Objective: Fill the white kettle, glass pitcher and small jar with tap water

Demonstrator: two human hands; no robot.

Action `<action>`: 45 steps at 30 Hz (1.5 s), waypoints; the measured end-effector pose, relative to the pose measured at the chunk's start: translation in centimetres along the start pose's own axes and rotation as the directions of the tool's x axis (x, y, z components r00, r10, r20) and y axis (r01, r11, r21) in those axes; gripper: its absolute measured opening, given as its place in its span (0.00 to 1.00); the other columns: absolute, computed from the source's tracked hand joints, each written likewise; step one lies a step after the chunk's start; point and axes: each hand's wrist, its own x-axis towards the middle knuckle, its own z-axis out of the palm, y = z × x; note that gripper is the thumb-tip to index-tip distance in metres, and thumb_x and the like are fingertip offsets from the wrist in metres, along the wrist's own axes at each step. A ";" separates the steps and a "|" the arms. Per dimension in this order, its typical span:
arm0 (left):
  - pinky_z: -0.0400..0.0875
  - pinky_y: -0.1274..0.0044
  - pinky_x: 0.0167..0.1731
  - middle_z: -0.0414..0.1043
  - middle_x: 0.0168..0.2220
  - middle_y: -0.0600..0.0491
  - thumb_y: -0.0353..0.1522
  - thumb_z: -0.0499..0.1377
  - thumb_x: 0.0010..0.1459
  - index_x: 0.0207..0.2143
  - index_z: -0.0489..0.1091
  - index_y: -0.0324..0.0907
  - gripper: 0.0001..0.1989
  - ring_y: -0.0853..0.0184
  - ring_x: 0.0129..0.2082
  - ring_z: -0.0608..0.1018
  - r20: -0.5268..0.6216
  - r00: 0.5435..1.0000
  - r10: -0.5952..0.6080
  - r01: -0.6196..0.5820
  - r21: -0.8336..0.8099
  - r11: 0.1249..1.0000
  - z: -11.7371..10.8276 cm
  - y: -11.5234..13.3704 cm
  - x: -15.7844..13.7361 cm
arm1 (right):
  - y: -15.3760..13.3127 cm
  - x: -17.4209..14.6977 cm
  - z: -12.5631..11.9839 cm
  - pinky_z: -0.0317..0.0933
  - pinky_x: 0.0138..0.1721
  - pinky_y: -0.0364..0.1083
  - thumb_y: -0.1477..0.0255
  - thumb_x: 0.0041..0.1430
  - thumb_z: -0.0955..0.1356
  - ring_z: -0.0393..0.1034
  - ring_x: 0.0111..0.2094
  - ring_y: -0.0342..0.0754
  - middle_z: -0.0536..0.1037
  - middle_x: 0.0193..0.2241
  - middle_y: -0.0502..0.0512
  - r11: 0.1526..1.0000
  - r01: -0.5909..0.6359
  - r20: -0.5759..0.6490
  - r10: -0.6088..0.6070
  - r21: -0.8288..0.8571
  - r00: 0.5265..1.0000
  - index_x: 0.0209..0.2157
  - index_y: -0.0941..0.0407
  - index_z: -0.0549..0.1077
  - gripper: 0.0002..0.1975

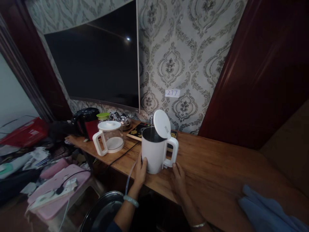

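Observation:
A white electric kettle (154,154) stands upright at the front of the wooden table, its round lid (161,124) tilted up and its dark metal inside showing. My left hand (140,170) is closed against the kettle's lower left side, thumb in front and the other fingers partly hidden behind it. At the lower end of the white handle (174,151) is my right hand (178,176), with its fingers loosely stretched out and fingertips at or just beside the handle. To the left stands a glass pot (114,141) with a white lid and handle.
A patterned tea tray (136,132) lies behind the kettle, near steel teapots (125,120) and a black-and-red appliance (88,124). Below the edge are a dark basin (103,209) and a pink stool (60,190) bearing a power strip. Blue cloth (267,209) lies at right.

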 end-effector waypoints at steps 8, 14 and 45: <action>0.50 0.62 0.71 0.61 0.69 0.41 0.60 0.51 0.60 0.64 0.65 0.40 0.41 0.53 0.71 0.60 0.006 1.000 -0.007 0.007 -0.005 1.000 0.0 0.2 -0.1 | 0.3 0.6 -0.1 0.64 0.54 0.56 0.39 0.44 0.70 0.73 0.52 0.63 0.83 0.45 0.64 1.000 0.000 0.020 0.001 -0.013 1.000 0.41 0.58 0.81 0.38; 0.52 0.63 0.70 0.61 0.68 0.41 0.58 0.52 0.61 0.63 0.65 0.40 0.39 0.54 0.71 0.61 0.004 1.000 0.007 -0.007 -0.024 1.000 -0.1 0.5 -0.1 | 0.0 0.3 -0.1 0.66 0.51 0.54 0.39 0.49 0.69 0.74 0.50 0.62 0.83 0.44 0.62 0.999 0.040 0.037 -0.040 -0.019 0.999 0.39 0.57 0.81 0.34; 0.51 0.61 0.70 0.65 0.67 0.41 0.59 0.54 0.60 0.62 0.67 0.41 0.39 0.53 0.70 0.61 -0.017 1.000 -0.010 0.010 -0.024 1.000 0.0 -0.5 0.1 | 0.0 0.2 -0.1 0.67 0.51 0.53 0.42 0.50 0.70 0.76 0.50 0.60 0.83 0.45 0.61 0.999 0.036 0.034 -0.036 0.017 0.999 0.42 0.56 0.81 0.33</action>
